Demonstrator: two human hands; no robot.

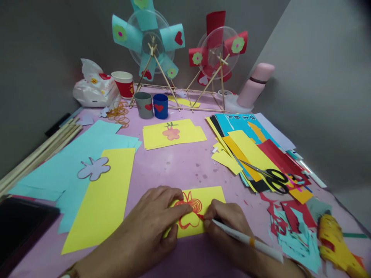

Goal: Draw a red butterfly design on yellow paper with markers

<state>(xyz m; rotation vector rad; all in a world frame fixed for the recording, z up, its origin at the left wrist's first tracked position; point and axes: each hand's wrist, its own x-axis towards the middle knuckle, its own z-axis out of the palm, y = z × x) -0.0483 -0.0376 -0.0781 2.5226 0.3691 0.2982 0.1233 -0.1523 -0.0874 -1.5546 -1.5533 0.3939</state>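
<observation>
A small yellow card [213, 197] lies before me with a red butterfly drawing [189, 222] on it, its upper part filled with looping lines. My left hand [158, 216] rests on the card's left side, fingers spread, index finger across the drawing. In my right hand [224, 220] is a white marker [249, 241] with a red tip, its point at the drawing's right edge. Left of my hands, a lilac butterfly cutout [94, 169] sits partly on a long yellow sheet [106, 216]. Farther back, a pinkish butterfly [171, 133] shows on stacked yellow cards [153, 137].
Scissors [265, 173] lie on coloured paper at right, near paper scraps [301, 235] and a yellow glue gun [333, 239]. Two paper wheels [152, 48] on stick frames stand behind small cups [160, 110]. A pink flask [255, 87] stands back right; a dark device [26, 231] lies front left.
</observation>
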